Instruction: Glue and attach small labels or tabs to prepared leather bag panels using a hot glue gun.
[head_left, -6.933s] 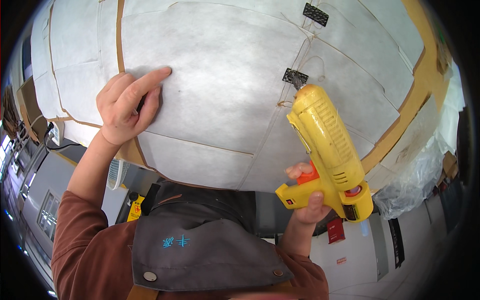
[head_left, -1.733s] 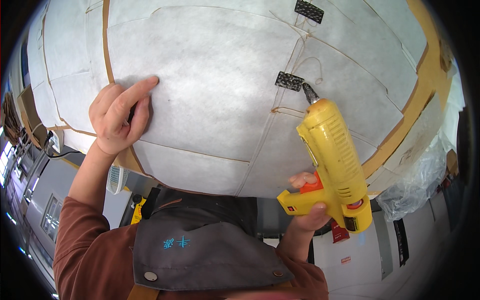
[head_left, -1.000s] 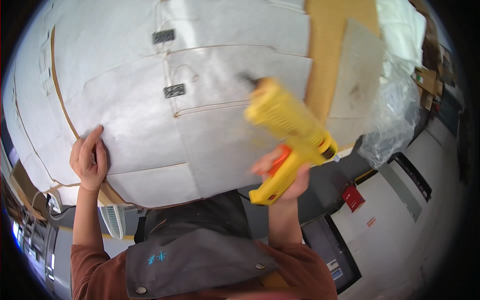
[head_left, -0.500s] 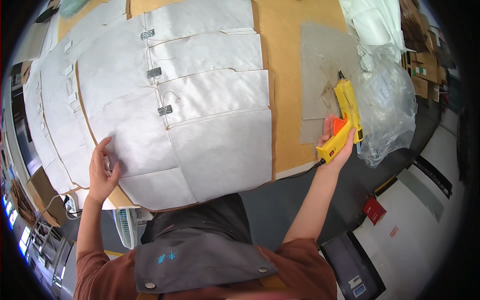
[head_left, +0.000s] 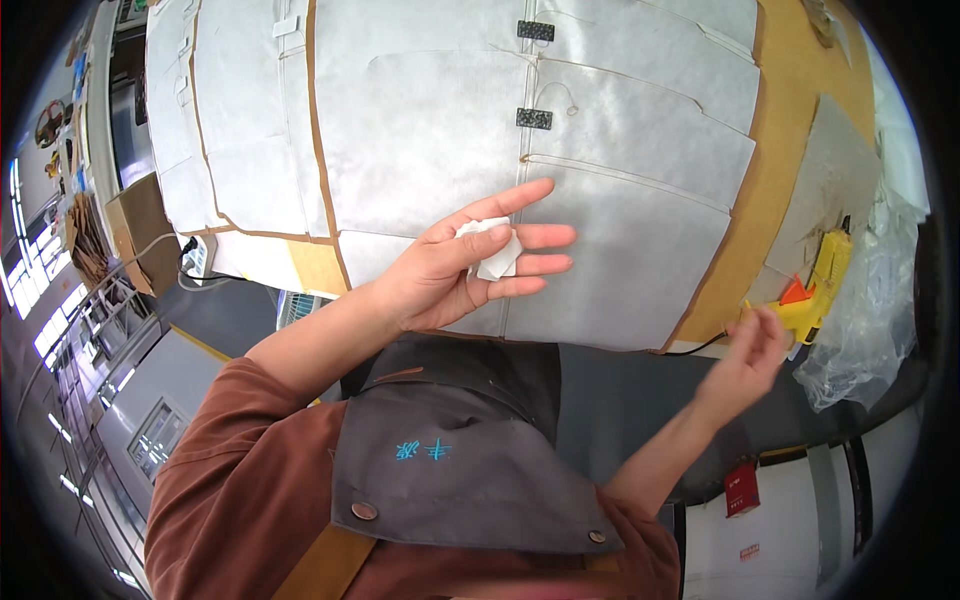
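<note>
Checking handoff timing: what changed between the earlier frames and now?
The yellow glue gun went from the right hand's grip over the seam to lying at the table's right edge; right hand now open beside it. Left hand lifted off the grey fabric panels, holding a white scrap. Panels unchanged.

The yellow glue gun [head_left: 818, 290] is no longer raised in the right hand [head_left: 750, 350]; it now lies on the right end of the table [head_left: 790, 90], with that hand open just beside its grip. The left hand [head_left: 465, 262] has lifted off the grey fabric panels [head_left: 430, 130] and now hovers palm-up, with a small crumpled white scrap [head_left: 492, 248] pinched under its thumb.
</note>
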